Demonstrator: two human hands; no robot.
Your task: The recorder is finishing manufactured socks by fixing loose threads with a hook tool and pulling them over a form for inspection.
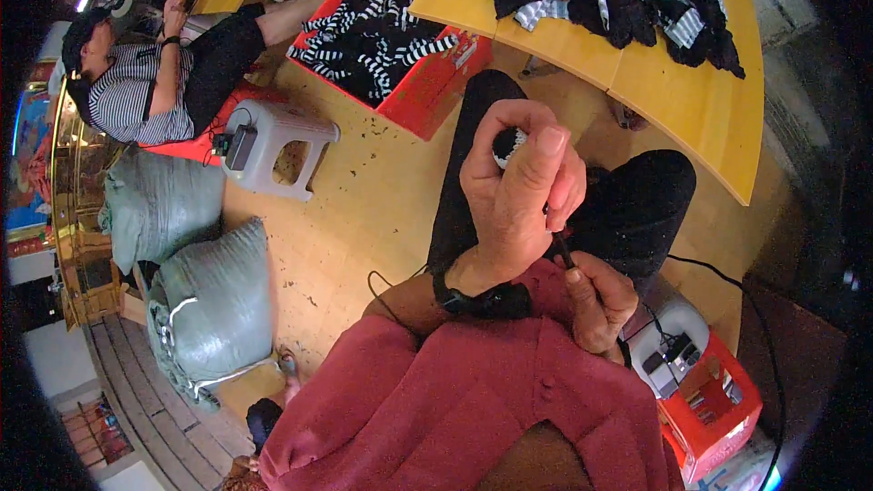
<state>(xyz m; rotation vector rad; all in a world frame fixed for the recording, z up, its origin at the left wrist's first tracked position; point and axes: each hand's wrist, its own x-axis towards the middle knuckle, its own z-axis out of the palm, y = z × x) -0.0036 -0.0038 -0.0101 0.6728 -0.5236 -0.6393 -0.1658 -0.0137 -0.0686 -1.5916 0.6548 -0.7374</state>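
Above my lap, my left hand (523,186) is curled closed around a black-and-white knitted piece (511,142), of which only a small patch shows inside the loop of thumb and fingers. A thin dark strip (563,248) runs from beneath that hand down to my right hand (598,302), pinched there between thumb and fingers. Whether the strip belongs to the knitted piece or is a slim tool, I cannot tell. A dark band circles my left wrist.
Ahead stands a red crate (427,95) of striped knitted pieces. More striped and black pieces lie on the yellow table (655,100) at upper right. Left are a grey stool (282,127), a seated person (136,91) and stuffed sacks (218,300). A black cable (768,345) hangs at right.
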